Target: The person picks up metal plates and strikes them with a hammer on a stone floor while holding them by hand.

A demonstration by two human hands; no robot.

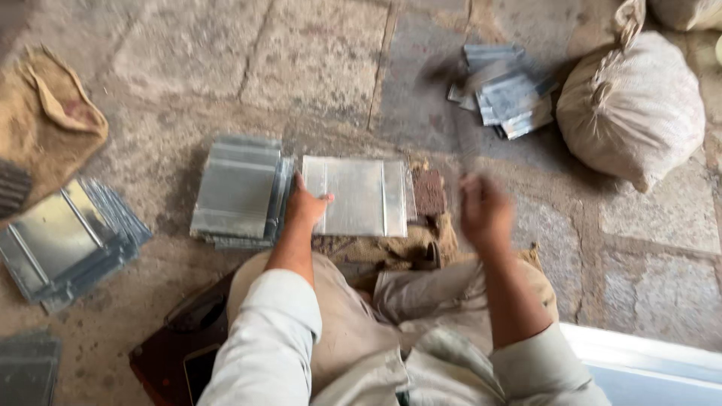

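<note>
A flat, shiny metal sheet [357,197] with folded edges lies on a burlap pad in front of my knees. My left hand [304,204] grips its left edge, thumb on top, and holds it down. My right hand [485,210] hovers just right of the sheet, blurred by motion, its fingers closed into a fist. A thin blurred shaft [460,131] rises from that fist toward a dark smear farther back; it looks like a handled tool, but I cannot tell what kind.
A stack of similar sheets [237,192] touches the left side of the sheet. More stacks lie at the left [68,240] and bottom left [26,368], and a loose pile [504,90] at the back. A tied sack [632,105] stands right, burlap [45,113] left, a phone [199,368] near my left knee.
</note>
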